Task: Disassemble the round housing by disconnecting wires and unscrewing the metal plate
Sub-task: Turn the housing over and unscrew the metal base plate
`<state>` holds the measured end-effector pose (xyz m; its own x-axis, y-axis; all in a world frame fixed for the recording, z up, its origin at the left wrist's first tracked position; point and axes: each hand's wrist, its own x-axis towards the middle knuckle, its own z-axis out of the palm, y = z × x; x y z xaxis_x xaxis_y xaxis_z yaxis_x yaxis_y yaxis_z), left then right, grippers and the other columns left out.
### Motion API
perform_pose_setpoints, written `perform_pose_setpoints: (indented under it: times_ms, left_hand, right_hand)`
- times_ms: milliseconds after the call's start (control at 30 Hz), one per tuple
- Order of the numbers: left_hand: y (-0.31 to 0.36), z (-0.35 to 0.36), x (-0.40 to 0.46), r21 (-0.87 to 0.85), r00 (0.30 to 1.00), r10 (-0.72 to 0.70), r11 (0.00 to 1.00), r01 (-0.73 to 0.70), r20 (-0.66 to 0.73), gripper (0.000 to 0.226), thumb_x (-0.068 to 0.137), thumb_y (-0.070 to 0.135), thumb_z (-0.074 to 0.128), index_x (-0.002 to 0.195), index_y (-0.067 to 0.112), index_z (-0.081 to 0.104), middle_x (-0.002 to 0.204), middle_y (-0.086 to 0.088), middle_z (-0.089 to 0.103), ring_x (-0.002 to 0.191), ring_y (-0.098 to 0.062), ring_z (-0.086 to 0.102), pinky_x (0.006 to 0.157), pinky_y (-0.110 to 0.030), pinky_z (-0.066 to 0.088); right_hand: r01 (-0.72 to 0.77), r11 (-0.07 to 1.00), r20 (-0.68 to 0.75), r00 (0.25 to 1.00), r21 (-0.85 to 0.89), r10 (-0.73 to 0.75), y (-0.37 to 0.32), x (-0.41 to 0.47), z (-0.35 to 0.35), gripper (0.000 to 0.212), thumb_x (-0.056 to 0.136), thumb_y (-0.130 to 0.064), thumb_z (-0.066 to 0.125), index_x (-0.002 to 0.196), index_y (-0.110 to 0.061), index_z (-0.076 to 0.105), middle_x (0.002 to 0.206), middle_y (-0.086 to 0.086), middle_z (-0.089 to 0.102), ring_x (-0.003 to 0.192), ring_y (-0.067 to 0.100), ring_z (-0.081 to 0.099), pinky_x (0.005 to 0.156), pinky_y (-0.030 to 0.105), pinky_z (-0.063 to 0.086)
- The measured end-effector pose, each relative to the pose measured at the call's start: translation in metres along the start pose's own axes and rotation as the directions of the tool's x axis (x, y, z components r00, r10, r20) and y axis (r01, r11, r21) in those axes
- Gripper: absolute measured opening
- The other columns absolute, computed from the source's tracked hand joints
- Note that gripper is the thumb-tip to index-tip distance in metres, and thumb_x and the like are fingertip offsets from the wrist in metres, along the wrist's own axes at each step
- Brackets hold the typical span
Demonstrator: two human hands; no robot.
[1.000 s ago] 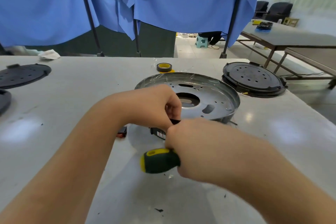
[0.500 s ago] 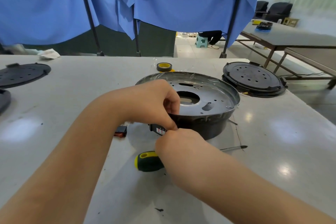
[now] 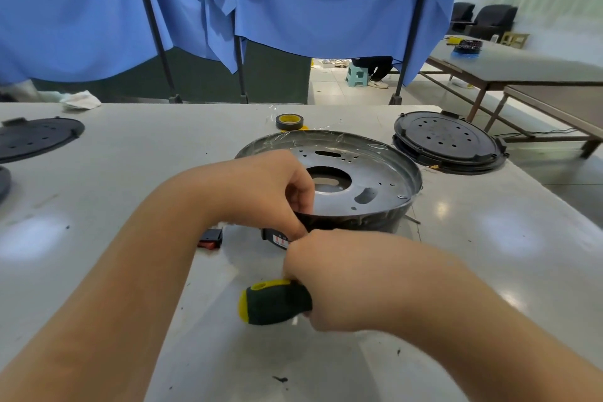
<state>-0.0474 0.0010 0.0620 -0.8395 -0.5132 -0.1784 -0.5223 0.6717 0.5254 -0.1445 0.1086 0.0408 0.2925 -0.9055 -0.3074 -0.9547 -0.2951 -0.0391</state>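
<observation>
Right hand regrasped screwdriver — lifted since half-second ago.

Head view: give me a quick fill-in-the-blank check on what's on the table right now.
1. The screwdriver has a black and ____ handle.
2. The roll of tape lies on the table ____ the round housing, on its far side.
3. The right hand is on the ____.
4. The left hand is at the housing's ____ rim.

Missing words: yellow; behind; screwdriver; near
</observation>
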Motion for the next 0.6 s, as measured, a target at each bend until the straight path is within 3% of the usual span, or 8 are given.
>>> perform_pose_setpoints:
  times_ms: [100, 167, 300, 367, 533, 600]
  left_hand:
    - [-0.002, 0.002, 0.002, 0.039, 1.000, -0.019, 0.999, 0.018, 0.024, 0.022, 0.073, 0.015, 0.079, 0.062, 0.026, 0.064, 0.053, 0.015, 0.057, 0.050, 0.001, 0.050, 0.051, -0.014, 0.042]
    - [-0.004, 0.005, 0.003, 0.073, 0.998, -0.043, 0.997, 0.040, 0.041, 0.015, 0.075, 0.016, 0.079, 0.068, 0.024, 0.068, 0.050, 0.016, 0.056, 0.048, 0.000, 0.049, 0.048, -0.015, 0.040]
    - [-0.003, 0.012, 0.006, 0.174, 0.995, -0.065, 0.983, 0.050, 0.080, 0.017, 0.072, 0.026, 0.084, 0.075, 0.022, 0.068, 0.062, 0.009, 0.062, 0.057, -0.011, 0.056, 0.052, -0.022, 0.046]
    - [-0.002, 0.013, 0.005, 0.214, 0.989, -0.124, 0.971, 0.103, 0.085, 0.022, 0.068, 0.029, 0.086, 0.075, 0.024, 0.067, 0.068, 0.010, 0.065, 0.061, -0.008, 0.058, 0.054, -0.020, 0.046]
    - [-0.004, 0.010, 0.001, 0.254, 0.970, -0.214, 0.950, 0.180, 0.115, 0.026, 0.064, 0.038, 0.087, 0.063, 0.028, 0.063, 0.057, 0.017, 0.060, 0.044, 0.005, 0.050, 0.045, -0.014, 0.037]
    - [-0.003, 0.008, -0.001, 0.246, 0.964, -0.240, 0.947, 0.206, 0.116, 0.033, 0.059, 0.052, 0.086, 0.064, 0.027, 0.065, 0.058, 0.016, 0.060, 0.040, 0.005, 0.049, 0.040, -0.012, 0.035]
  right_hand:
    - [-0.010, 0.997, 0.025, 1.000, 0.074, 0.008, 0.006, -0.014, -0.018, 0.004, 0.083, -0.020, 0.064, 0.082, -0.023, 0.061, 0.064, -0.006, 0.055, 0.050, 0.004, 0.050, 0.043, 0.016, 0.043]
    - [-0.031, 0.989, 0.012, 0.999, 0.142, 0.030, 0.015, -0.023, -0.029, 0.003, 0.082, -0.024, 0.066, 0.080, -0.025, 0.063, 0.061, -0.007, 0.059, 0.044, 0.002, 0.049, 0.037, 0.011, 0.038]
    - [-0.084, 0.963, -0.016, 0.996, 0.258, 0.091, 0.040, -0.034, -0.040, 0.005, 0.079, -0.032, 0.069, 0.083, -0.031, 0.066, 0.074, -0.007, 0.068, 0.057, 0.002, 0.059, 0.053, 0.017, 0.049]
    - [-0.130, 0.926, 0.011, 0.991, 0.354, 0.135, 0.055, -0.039, -0.045, 0.004, 0.079, -0.031, 0.070, 0.081, -0.033, 0.067, 0.075, -0.013, 0.071, 0.064, -0.002, 0.064, 0.062, 0.018, 0.052]
    - [-0.245, 0.857, 0.022, 0.964, 0.453, 0.265, 0.092, -0.044, -0.045, 0.009, 0.080, -0.026, 0.072, 0.079, -0.033, 0.066, 0.070, -0.018, 0.070, 0.064, -0.005, 0.066, 0.054, 0.011, 0.047]
    - [-0.295, 0.828, 0.030, 0.947, 0.476, 0.320, 0.103, -0.044, -0.044, 0.009, 0.081, -0.024, 0.073, 0.083, -0.030, 0.068, 0.071, -0.017, 0.072, 0.066, -0.003, 0.068, 0.055, 0.011, 0.048]
